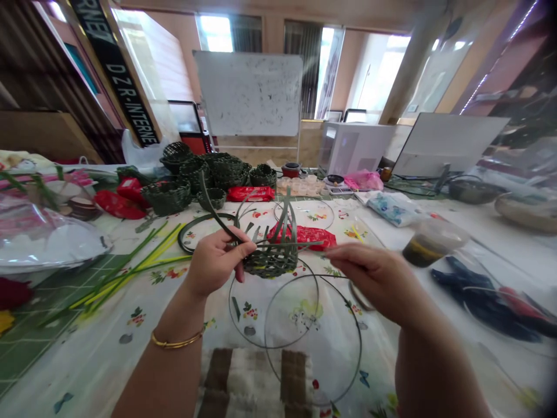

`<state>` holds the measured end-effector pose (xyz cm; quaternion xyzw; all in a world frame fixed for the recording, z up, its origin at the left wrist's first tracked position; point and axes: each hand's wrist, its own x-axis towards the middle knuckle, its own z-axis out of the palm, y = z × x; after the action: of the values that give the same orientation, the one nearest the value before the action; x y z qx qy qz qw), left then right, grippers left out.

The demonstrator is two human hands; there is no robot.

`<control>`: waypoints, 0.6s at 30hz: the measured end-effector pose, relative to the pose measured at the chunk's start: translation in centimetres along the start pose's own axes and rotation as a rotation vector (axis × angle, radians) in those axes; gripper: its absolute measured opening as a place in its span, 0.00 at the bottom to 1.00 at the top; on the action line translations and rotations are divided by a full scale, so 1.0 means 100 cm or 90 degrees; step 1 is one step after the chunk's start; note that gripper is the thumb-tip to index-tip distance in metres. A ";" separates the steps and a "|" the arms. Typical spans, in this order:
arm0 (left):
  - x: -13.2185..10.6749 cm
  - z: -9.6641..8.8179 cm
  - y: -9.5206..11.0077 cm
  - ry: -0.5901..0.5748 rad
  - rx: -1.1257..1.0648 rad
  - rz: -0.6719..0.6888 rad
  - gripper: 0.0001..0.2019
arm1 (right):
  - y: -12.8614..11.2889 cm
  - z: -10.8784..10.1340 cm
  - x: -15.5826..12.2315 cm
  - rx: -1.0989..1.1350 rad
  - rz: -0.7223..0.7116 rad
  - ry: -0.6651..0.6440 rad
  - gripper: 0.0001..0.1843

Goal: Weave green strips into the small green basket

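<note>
A small dark green woven basket (270,264), unfinished at the top, has upright strips (288,223) sticking up from its rim. My left hand (217,258) is closed on the basket's left edge, thumb on the near side; a dark strip (209,200) rises beyond it. My right hand (369,276) is closed at the far end of a green weaving strip (311,246) stretched across the basket's front. Its fingertips are partly hidden. Below the hands, a long thin strip curls in wide loops (360,342) over the flowered tablecloth (174,371).
Finished green woven baskets (167,197) stand at the back left, beside red packets (250,193). Green and yellow strips (126,273) lie at left, near a coiled strip (185,238). At right are a plastic cup (435,241) with dark contents and a dark blue cloth-like item (483,296).
</note>
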<state>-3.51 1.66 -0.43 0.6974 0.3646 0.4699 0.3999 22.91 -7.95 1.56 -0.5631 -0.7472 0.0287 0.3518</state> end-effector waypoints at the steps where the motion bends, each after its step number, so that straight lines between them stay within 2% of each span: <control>1: 0.000 0.001 0.002 0.016 -0.011 -0.002 0.08 | 0.002 -0.001 0.000 -0.037 0.011 -0.066 0.09; 3: 0.000 0.003 0.005 0.024 -0.022 -0.021 0.08 | 0.006 -0.002 0.000 -0.110 0.015 -0.138 0.09; 4: -0.001 0.005 0.006 0.021 -0.021 -0.035 0.08 | 0.007 -0.002 0.001 -0.136 0.004 -0.128 0.09; 5: -0.001 0.006 0.008 0.015 -0.018 -0.050 0.08 | 0.006 -0.001 0.002 -0.152 -0.014 -0.094 0.09; 9: -0.005 0.016 0.012 -0.032 -0.008 -0.086 0.08 | -0.010 0.013 0.005 -0.130 -0.083 0.151 0.12; 10: -0.007 0.019 0.013 -0.049 -0.006 -0.092 0.08 | -0.015 0.018 0.006 -0.113 -0.101 0.173 0.13; 12: -0.009 0.023 0.015 -0.080 0.001 -0.102 0.08 | -0.023 0.030 0.006 -0.091 -0.128 0.149 0.14; 15: -0.010 0.028 0.016 -0.086 0.011 -0.109 0.08 | -0.027 0.045 0.005 -0.067 -0.106 0.093 0.16; 18: -0.009 0.031 0.015 -0.058 0.016 -0.107 0.08 | -0.027 0.058 0.005 -0.033 -0.047 0.116 0.15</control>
<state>-0.67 -0.44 -0.16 0.6901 0.4091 0.3979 0.4450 17.36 -6.43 -1.34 -0.5448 -0.7326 -0.0552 0.4043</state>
